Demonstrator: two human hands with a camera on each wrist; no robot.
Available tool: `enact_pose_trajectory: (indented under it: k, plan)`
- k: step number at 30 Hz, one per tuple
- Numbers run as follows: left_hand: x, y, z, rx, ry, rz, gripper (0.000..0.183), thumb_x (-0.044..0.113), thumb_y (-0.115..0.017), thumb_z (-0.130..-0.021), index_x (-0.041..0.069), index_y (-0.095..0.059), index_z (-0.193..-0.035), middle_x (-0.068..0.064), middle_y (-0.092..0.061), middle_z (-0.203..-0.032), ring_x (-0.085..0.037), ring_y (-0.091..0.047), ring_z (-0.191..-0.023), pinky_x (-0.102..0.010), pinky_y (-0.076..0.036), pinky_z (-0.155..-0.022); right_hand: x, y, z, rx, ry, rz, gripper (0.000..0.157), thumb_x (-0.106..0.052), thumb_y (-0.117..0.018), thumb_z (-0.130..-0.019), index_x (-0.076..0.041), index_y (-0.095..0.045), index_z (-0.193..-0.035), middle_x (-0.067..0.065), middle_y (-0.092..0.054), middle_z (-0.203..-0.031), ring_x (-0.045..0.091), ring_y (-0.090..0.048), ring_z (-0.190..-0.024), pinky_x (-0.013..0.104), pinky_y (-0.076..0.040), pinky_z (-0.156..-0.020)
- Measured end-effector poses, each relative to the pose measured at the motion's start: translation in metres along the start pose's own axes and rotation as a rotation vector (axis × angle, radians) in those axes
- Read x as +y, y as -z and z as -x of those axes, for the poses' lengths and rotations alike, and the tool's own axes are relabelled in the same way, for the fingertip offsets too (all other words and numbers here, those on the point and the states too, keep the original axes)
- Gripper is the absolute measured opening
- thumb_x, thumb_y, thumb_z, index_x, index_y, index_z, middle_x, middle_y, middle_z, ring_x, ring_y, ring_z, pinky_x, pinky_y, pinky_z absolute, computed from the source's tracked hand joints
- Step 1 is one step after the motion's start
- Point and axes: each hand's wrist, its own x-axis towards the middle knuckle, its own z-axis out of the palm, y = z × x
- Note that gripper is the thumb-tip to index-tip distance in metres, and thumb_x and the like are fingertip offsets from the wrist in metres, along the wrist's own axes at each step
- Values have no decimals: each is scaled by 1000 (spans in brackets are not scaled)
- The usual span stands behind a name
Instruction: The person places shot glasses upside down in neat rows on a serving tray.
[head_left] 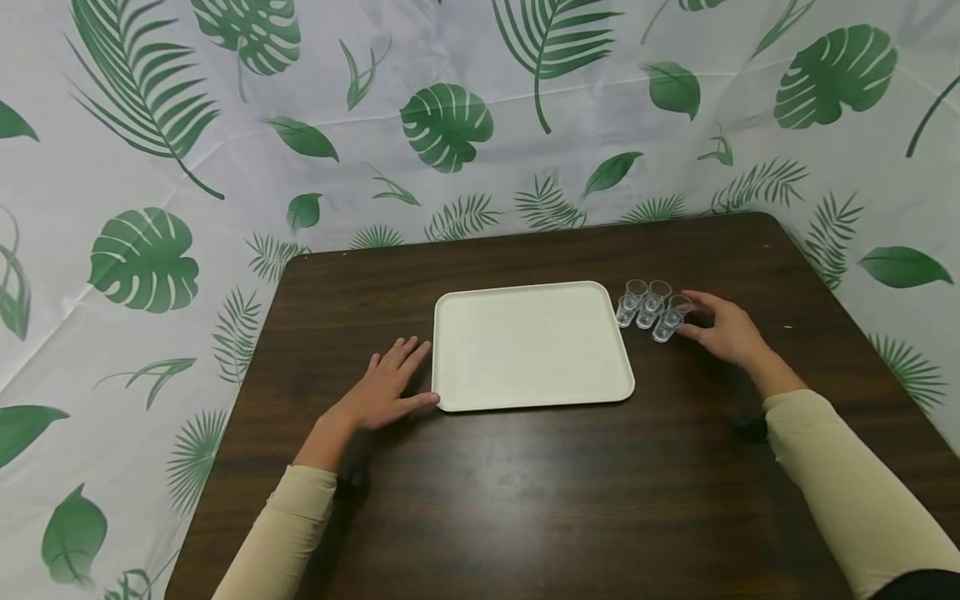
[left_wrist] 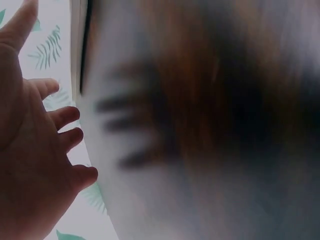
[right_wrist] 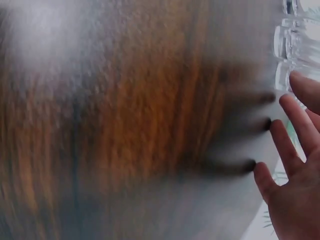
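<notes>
Several small clear shot glasses (head_left: pixel 648 308) stand close together just right of the white tray (head_left: pixel 525 346). My right hand (head_left: pixel 723 329) is at the nearest of them, index fingertip by its rim and thumb by its lower side. In the right wrist view that hand (right_wrist: pixel 297 185) has its other fingers spread and fairly straight, with glasses (right_wrist: pixel 292 45) at the upper right edge. My left hand (head_left: pixel 382 392) lies spread at the tray's left side, thumb tip at its lower left corner. The left wrist view also shows this hand (left_wrist: pixel 35 135) with fingers apart.
A dark wooden table (head_left: pixel 517 500) bears the tray and glasses. Its far edge meets a white cloth (head_left: pixel 360 158) printed with green leaves, which also hangs along the left and right sides.
</notes>
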Motion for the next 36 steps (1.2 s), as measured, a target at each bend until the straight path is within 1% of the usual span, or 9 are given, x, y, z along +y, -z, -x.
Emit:
enact_pose_trajectory:
  k: [3,7,10,14,17,21,26,32,36]
  plan:
    - [8,-6,2,7,-23,-9,90,62,-55,-92,14,-17,-159,-17,-15,-162,-36,-8,-148,-67,-9,-110,1,-3,-1,35,-17,-40,63,-22,-68,-94,2,-41,-146,34,-52,-131,51,-42,-126,66,-28,-100]
    - [13,-13,5,9,-25,-11,90,62,-55,-92,14,-18,-159,-16,-15,-162,-35,-10,-148,-67,-10,-110,2,-8,-1,78,-38,-91,55,-20,-69,-94,1,-49,-141,32,-55,-128,50,-43,-126,64,-28,-101]
    - [14,-17,6,11,-17,-16,90,62,-55,-92,14,-17,-159,-15,-15,-162,-34,-10,-149,-67,-10,-110,1,-12,0,101,-60,-121,51,-19,-69,-94,1,-53,-138,31,-56,-128,49,-43,-126,64,-29,-101]
    - [13,-20,7,31,-13,-22,89,61,-53,-94,12,-17,-159,-15,-16,-162,-34,-11,-148,-66,-11,-110,0,-15,1,126,-80,-152,46,-19,-69,-94,0,-57,-134,29,-57,-127,47,-44,-125,62,-30,-102]
    - [13,-21,6,39,-10,-24,87,60,-51,-95,11,-16,-158,-15,-16,-162,-34,-12,-148,-66,-12,-110,1,-16,1,145,-77,-167,44,-20,-69,-93,1,-59,-131,29,-58,-126,47,-45,-125,61,-31,-102]
    - [13,-21,4,48,-15,-32,85,57,-52,-96,9,-18,-158,-16,-16,-162,-36,-12,-148,-67,-12,-110,4,-19,1,170,-68,-182,43,-20,-70,-93,1,-61,-129,28,-59,-126,45,-47,-124,60,-31,-103]
    - [14,-21,5,65,-26,-26,85,54,-55,-96,7,-20,-157,-18,-19,-161,-38,-15,-147,-69,-12,-108,5,-21,0,178,-82,-184,44,-23,-72,-92,0,-63,-127,26,-58,-128,42,-47,-125,57,-30,-105]
    - [14,-21,5,59,-35,-5,84,52,-55,-96,6,-19,-157,-20,-18,-160,-40,-14,-147,-70,-11,-107,4,-20,0,163,-93,-178,45,-28,-71,-93,1,-62,-126,27,-56,-131,45,-45,-126,59,-30,-104]
    - [14,-20,4,50,-39,2,85,52,-56,-96,5,-18,-157,-20,-18,-160,-40,-13,-147,-70,-11,-107,1,-16,1,154,-100,-178,44,-28,-69,-94,2,-60,-125,28,-55,-132,46,-44,-126,59,-31,-102]
